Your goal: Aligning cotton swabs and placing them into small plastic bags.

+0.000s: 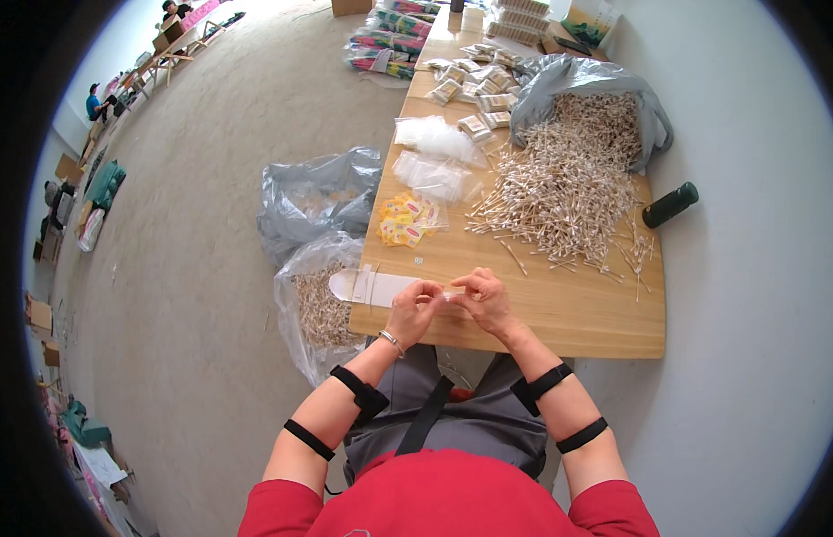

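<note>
Near the front edge of the table, my left hand (411,310) and my right hand (487,302) pinch a small clear plastic bag (450,294) between them. The fingers cover much of it, and what lies inside is too small to tell. Just left of my left hand lies a white card strip (390,288) with a band across it. Beyond my hands a large loose heap of cotton swabs (564,192) spills from a grey plastic bag (656,116). Yellow printed cards (406,222) and stacks of flat clear bags (430,174) lie along the left side of the table.
Filled swab packets (475,127) are piled farther back on the wooden table (604,327). A dark green bottle (671,205) is by the wall at the right edge. On the floor at left are a grey bag (291,192) and a clear bag of swabs (318,309). People sit far left.
</note>
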A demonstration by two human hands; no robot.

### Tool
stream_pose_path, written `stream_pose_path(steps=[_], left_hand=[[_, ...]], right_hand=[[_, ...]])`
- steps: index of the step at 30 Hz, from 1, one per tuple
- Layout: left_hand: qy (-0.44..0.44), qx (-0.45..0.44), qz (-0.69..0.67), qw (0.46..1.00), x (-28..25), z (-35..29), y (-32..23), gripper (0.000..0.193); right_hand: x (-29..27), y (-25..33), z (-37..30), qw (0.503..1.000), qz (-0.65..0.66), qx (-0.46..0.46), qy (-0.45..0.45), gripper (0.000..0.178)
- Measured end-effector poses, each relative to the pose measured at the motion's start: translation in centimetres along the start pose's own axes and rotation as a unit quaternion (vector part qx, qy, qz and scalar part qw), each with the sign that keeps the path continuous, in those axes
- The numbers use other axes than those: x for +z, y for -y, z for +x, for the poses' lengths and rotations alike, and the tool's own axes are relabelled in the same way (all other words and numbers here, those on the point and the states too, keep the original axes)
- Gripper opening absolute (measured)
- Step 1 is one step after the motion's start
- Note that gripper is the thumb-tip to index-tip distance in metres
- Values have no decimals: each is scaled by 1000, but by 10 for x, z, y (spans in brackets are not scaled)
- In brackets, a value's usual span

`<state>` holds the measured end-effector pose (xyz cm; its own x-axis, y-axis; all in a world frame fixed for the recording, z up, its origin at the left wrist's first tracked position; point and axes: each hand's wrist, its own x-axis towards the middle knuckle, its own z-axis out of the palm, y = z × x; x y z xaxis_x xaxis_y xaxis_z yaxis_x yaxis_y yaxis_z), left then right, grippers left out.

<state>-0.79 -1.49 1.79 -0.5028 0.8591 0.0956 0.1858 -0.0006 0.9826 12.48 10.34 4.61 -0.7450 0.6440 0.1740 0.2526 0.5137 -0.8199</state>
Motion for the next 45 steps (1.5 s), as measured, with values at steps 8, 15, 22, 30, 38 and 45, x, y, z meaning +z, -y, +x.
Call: stream_pose_path(steps=[8,15,22,30,38,45], left_hand=[[34,-51,-27,998,-2,-1,-8,9],[45,57,87,994,-6,-2,-8,7],[65,6,9,998,-16,-5,-9,8],[130,-117,-69,982,-29,-14,28,18],[-9,-222,-184,957,-30,-3,41,16],[-1,-203,-100,974,-30,-1,48,13]], right_hand=[[-7,1,-5,997,30,43,49,13],[-12,5,-5,993,-16,-106,56,7],[-14,22,-1,989,-49,-114,77,9],[-8,15,10,944,66,162,280,14],[-71,-8,118,906,360,187,-123,10],[-23,-73,147,978,-64,131,-148,31]])
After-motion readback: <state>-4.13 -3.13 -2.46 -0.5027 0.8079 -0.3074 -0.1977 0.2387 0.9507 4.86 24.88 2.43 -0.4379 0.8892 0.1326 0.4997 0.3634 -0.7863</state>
